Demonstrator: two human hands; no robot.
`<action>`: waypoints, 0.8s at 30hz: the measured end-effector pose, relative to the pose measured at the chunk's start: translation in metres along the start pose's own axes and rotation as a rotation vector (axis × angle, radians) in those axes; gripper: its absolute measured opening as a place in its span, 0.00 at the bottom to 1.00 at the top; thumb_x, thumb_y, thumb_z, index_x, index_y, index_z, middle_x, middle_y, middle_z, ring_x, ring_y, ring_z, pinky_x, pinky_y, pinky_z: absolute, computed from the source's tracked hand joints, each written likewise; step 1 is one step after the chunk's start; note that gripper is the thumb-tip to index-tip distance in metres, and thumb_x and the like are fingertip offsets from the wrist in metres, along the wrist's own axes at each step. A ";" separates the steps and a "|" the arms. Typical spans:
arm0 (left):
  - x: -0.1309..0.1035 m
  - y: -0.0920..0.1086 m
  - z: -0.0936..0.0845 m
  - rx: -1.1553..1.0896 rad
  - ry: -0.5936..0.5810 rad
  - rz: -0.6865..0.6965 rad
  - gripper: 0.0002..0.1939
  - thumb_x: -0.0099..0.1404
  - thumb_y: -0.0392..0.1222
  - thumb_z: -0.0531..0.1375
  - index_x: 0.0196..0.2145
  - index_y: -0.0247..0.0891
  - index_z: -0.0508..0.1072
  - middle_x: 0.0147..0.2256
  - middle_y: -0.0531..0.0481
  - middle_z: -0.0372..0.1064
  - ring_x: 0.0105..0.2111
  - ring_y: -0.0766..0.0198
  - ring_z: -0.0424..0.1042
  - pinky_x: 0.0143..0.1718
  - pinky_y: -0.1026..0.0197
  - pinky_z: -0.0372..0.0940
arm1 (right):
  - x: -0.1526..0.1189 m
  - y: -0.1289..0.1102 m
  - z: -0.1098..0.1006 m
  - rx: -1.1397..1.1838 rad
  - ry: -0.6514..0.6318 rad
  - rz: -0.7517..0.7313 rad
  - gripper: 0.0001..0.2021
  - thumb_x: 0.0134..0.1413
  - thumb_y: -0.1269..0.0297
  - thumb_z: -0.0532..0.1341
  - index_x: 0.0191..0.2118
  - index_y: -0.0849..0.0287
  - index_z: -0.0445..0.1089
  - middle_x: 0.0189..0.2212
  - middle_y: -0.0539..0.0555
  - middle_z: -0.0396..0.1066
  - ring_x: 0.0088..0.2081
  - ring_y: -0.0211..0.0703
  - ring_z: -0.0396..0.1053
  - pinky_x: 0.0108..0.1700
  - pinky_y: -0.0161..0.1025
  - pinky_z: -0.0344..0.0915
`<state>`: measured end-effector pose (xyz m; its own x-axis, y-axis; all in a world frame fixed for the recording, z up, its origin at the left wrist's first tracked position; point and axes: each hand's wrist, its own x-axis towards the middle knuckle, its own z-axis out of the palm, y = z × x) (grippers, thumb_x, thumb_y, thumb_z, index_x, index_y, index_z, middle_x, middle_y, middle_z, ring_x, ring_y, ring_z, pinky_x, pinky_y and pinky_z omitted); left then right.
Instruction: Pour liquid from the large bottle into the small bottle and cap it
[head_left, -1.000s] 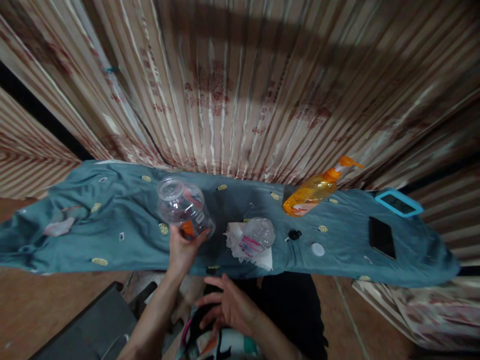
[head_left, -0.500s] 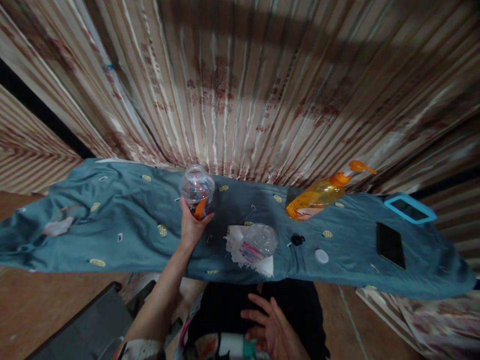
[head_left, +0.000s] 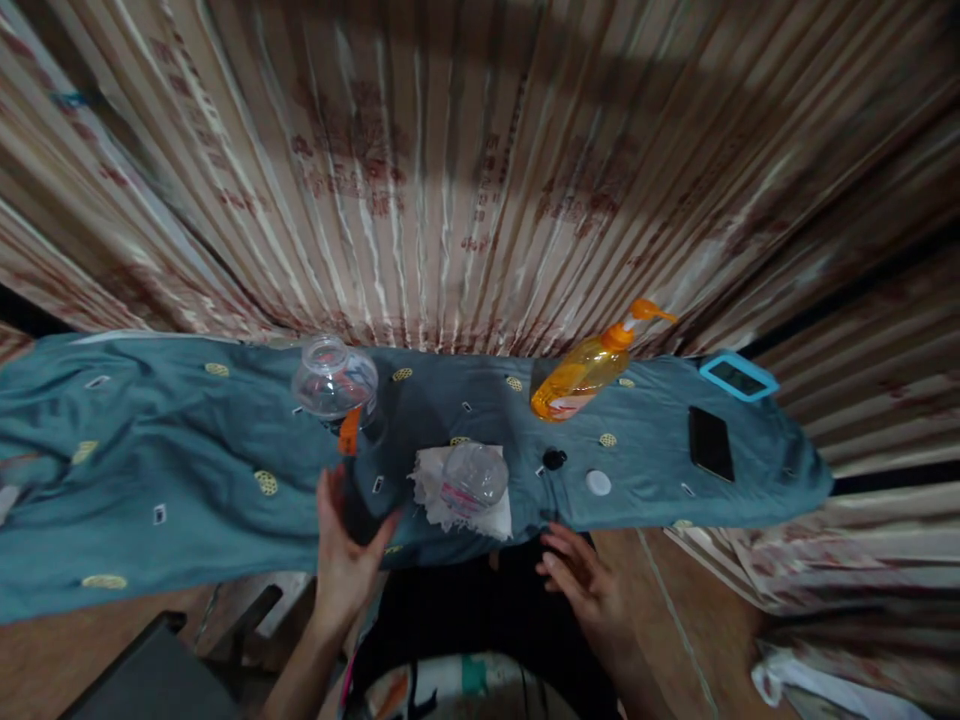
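Observation:
A clear plastic bottle with an orange label point(head_left: 335, 383) stands uncapped on the cloth-covered table. Just in front of it is my left hand point(head_left: 349, 545), thumb and fingers apart, holding nothing. Near the middle, a smaller clear plastic container point(head_left: 475, 477) rests on a torn-edged white paper point(head_left: 495, 520). My right hand point(head_left: 585, 580) hovers at the table's front edge, its fingers loosely bent and apart with nothing in them. Close by it lie a white round cap point(head_left: 598, 482) and a small black piece point(head_left: 554, 458).
An orange pump bottle point(head_left: 576, 382) stands tilted in view toward the back. On the right lie a black phone point(head_left: 711, 443) and a blue-framed object point(head_left: 739, 376). A striped curtain point(head_left: 450, 200) hangs behind the table, and a grey object point(head_left: 150, 670) stands at lower left.
My left hand has let go of the orange-labelled bottle and drawn back toward me. My right hand has risen to the table edge. The view has shifted to the right.

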<state>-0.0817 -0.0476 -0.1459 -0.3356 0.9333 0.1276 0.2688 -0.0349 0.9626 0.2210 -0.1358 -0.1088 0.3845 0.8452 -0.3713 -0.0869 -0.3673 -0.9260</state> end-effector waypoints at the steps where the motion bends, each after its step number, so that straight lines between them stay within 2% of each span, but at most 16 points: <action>1: -0.010 0.005 0.004 0.002 -0.050 0.002 0.59 0.56 0.55 0.75 0.74 0.47 0.46 0.74 0.34 0.53 0.75 0.41 0.55 0.75 0.36 0.50 | 0.004 -0.003 -0.002 -0.095 0.052 -0.059 0.39 0.39 0.35 0.76 0.53 0.56 0.75 0.47 0.62 0.78 0.38 0.52 0.78 0.39 0.48 0.76; 2: -0.018 0.010 0.010 0.007 -0.125 0.003 0.58 0.58 0.55 0.75 0.74 0.49 0.46 0.75 0.36 0.51 0.75 0.42 0.54 0.75 0.36 0.51 | 0.010 -0.007 -0.004 -0.198 0.102 -0.121 0.40 0.42 0.33 0.73 0.55 0.56 0.74 0.46 0.62 0.78 0.40 0.54 0.78 0.43 0.51 0.76; 4: -0.025 0.022 0.025 0.012 -0.163 0.052 0.56 0.55 0.55 0.76 0.72 0.49 0.51 0.74 0.37 0.52 0.75 0.41 0.53 0.76 0.36 0.50 | 0.027 -0.018 -0.008 -0.381 0.171 -0.241 0.42 0.50 0.30 0.67 0.61 0.58 0.69 0.47 0.64 0.77 0.43 0.58 0.77 0.51 0.59 0.73; 7: -0.021 0.041 0.050 -0.029 -0.211 0.141 0.62 0.50 0.54 0.79 0.72 0.47 0.50 0.73 0.34 0.53 0.75 0.38 0.55 0.75 0.34 0.51 | 0.065 -0.032 -0.011 -0.585 0.178 -0.430 0.47 0.54 0.26 0.60 0.66 0.61 0.65 0.63 0.71 0.66 0.57 0.66 0.71 0.62 0.66 0.66; 9: -0.014 0.053 0.063 -0.078 -0.267 0.190 0.67 0.45 0.53 0.81 0.73 0.48 0.48 0.73 0.33 0.54 0.74 0.37 0.56 0.74 0.33 0.53 | 0.092 -0.035 -0.009 -0.698 0.134 -0.514 0.46 0.56 0.28 0.61 0.67 0.60 0.64 0.69 0.70 0.60 0.65 0.66 0.64 0.67 0.67 0.61; 12: -0.006 0.069 0.076 -0.157 -0.319 0.193 0.72 0.42 0.49 0.82 0.74 0.48 0.45 0.72 0.32 0.55 0.73 0.36 0.58 0.72 0.34 0.55 | 0.123 -0.032 -0.004 -0.826 0.043 -0.553 0.33 0.64 0.40 0.63 0.65 0.57 0.67 0.63 0.64 0.67 0.60 0.57 0.69 0.63 0.63 0.67; 14: -0.003 0.077 0.080 -0.197 -0.358 0.140 0.70 0.43 0.47 0.82 0.74 0.45 0.45 0.68 0.33 0.62 0.68 0.37 0.66 0.70 0.35 0.60 | 0.135 -0.030 -0.002 -0.867 -0.006 -0.557 0.24 0.67 0.46 0.64 0.60 0.58 0.70 0.56 0.60 0.71 0.54 0.51 0.72 0.59 0.57 0.71; 16: -0.003 0.081 0.083 -0.208 -0.385 0.076 0.66 0.47 0.45 0.80 0.73 0.43 0.47 0.63 0.36 0.69 0.63 0.41 0.72 0.68 0.38 0.63 | 0.137 -0.035 -0.003 -0.872 -0.042 -0.563 0.20 0.68 0.49 0.64 0.54 0.59 0.72 0.50 0.57 0.74 0.50 0.47 0.74 0.55 0.53 0.74; 18: -0.003 0.083 0.086 -0.202 -0.386 0.045 0.61 0.48 0.42 0.78 0.72 0.42 0.49 0.60 0.39 0.71 0.60 0.43 0.74 0.66 0.41 0.66 | 0.128 -0.049 -0.005 -0.845 -0.080 -0.580 0.19 0.68 0.49 0.64 0.51 0.60 0.73 0.45 0.55 0.75 0.44 0.43 0.75 0.50 0.48 0.75; 21: -0.004 0.083 0.089 -0.182 -0.361 0.047 0.60 0.47 0.40 0.77 0.71 0.42 0.52 0.60 0.40 0.71 0.60 0.45 0.75 0.65 0.43 0.68 | 0.100 -0.090 -0.002 -0.758 -0.197 -0.644 0.25 0.66 0.42 0.64 0.52 0.61 0.73 0.38 0.53 0.76 0.31 0.37 0.72 0.37 0.39 0.74; 22: -0.004 0.082 0.090 -0.173 -0.352 0.049 0.60 0.46 0.40 0.78 0.71 0.42 0.53 0.60 0.40 0.70 0.59 0.45 0.75 0.65 0.43 0.68 | 0.088 -0.107 0.001 -0.726 -0.257 -0.675 0.27 0.65 0.39 0.63 0.53 0.60 0.73 0.33 0.51 0.75 0.27 0.37 0.70 0.31 0.37 0.71; 23: -0.004 0.083 0.091 -0.165 -0.344 0.051 0.60 0.46 0.40 0.78 0.71 0.42 0.53 0.60 0.40 0.70 0.60 0.45 0.75 0.65 0.43 0.68 | 0.076 -0.124 0.007 -0.710 -0.327 -0.706 0.27 0.64 0.38 0.63 0.54 0.58 0.74 0.29 0.49 0.75 0.25 0.37 0.69 0.29 0.36 0.70; 24: -0.005 0.083 0.092 -0.161 -0.337 0.055 0.59 0.47 0.41 0.78 0.71 0.42 0.53 0.60 0.40 0.70 0.60 0.44 0.74 0.65 0.43 0.67 | 0.066 -0.141 0.013 -0.702 -0.395 -0.746 0.26 0.63 0.39 0.64 0.54 0.56 0.76 0.30 0.49 0.76 0.25 0.38 0.70 0.29 0.36 0.69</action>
<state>0.0257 -0.0219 -0.0890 -0.0012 0.9928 0.1198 0.1239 -0.1187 0.9852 0.2463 -0.0232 -0.0033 -0.2096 0.9654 0.1551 0.6355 0.2551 -0.7288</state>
